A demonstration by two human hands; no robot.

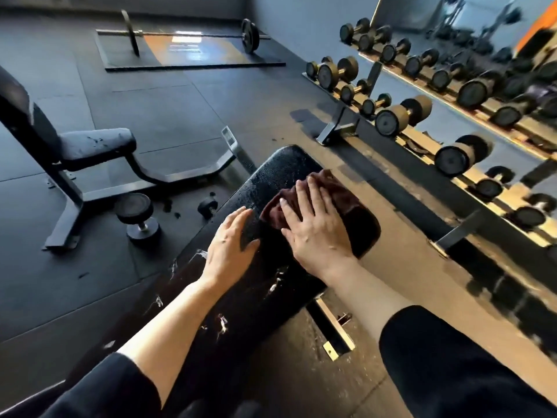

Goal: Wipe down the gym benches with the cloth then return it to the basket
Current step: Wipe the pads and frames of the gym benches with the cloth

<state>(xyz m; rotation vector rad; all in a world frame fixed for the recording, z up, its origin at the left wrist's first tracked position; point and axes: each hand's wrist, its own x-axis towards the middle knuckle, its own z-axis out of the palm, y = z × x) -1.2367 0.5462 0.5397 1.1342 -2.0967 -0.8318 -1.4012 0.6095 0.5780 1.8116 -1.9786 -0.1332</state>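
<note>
A long black padded bench (pixel 280 167) runs from the lower left up to the middle of the view, its cover cracked and torn near me. A dark maroon cloth (pixel 340 194) lies bunched on the bench's far right part. My right hand (pixel 313 227) presses flat on the cloth with straight, spread fingers. My left hand (pixel 230 242) rests flat on the bare pad just left of the cloth, fingers straight. A second bench (pixel 96 143) with a worn grey seat stands to the left. No basket is in view.
A dumbbell rack (pixel 452 140) with several dumbbells lines the right side under a mirror. One loose dumbbell (pixel 135 215) stands on the rubber floor left of the bench. A barbell (pixel 193 33) lies on a platform at the back.
</note>
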